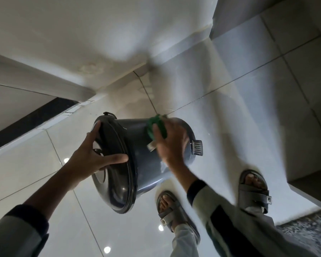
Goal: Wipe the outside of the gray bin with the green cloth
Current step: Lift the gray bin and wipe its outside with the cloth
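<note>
The gray bin [137, 154] hangs tilted on its side above the floor, lid toward me and base pointing away to the right. My left hand [93, 156] grips the rim of its dark lid [115, 184], thumb and fingers spread across it. My right hand [170, 141] presses the green cloth [157, 127] against the upper side wall of the bin; the cloth is bunched under my fingers and partly hidden. A ribbed foot pedal [196, 147] sticks out near the bin's base.
Glossy pale floor tiles [82, 219] lie below. My two sandalled feet [174, 212] stand under the bin and to its right. A white wall [82, 34] and a tiled ledge [295, 89] close in behind and at right.
</note>
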